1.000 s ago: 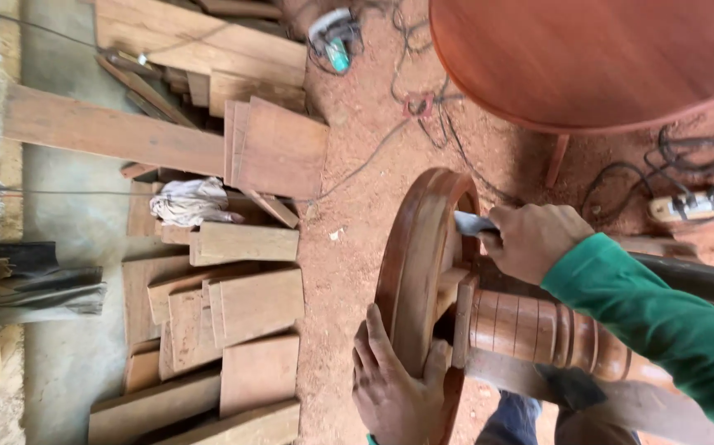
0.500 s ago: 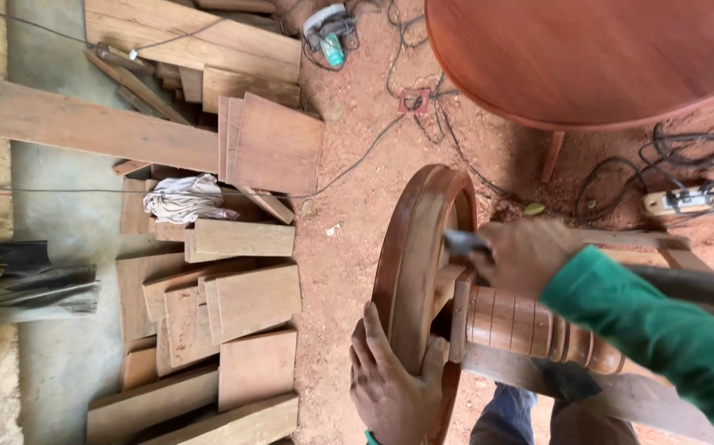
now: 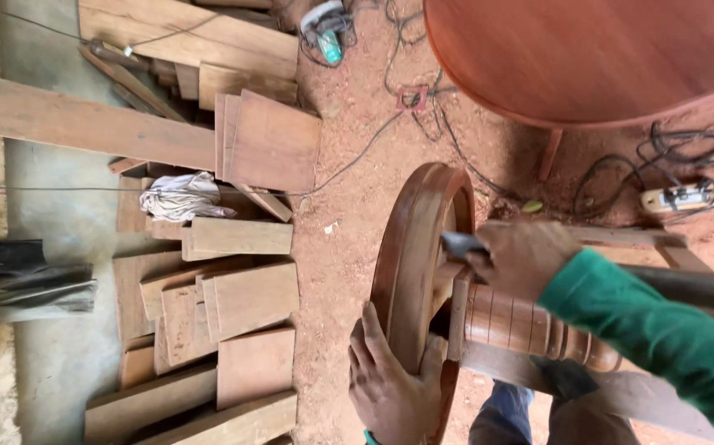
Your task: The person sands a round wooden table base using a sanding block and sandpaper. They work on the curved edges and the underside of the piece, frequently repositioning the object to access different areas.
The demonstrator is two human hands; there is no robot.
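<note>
Stacked wooden boards (image 3: 233,288), crumpled cloth (image 3: 180,198), round tabletop (image 3: 587,58), tangled cables (image 3: 686,156).

Red sawdust floor (image 3: 348,272), cut planks (image 3: 241,239) stacked left, a round tabletop (image 3: 587,58), cables (image 3: 686,148) trailing about

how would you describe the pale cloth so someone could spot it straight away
Start from the stack of brown wooden boards covering the floor on the left, opposite the large round reddish tabletop. Near the top of that stack, just below the long horizontal plank, lies the crumpled whitish cloth. It is the only soft, pale, wrinkled thing among flat, hard-edged brown boards.
</note>
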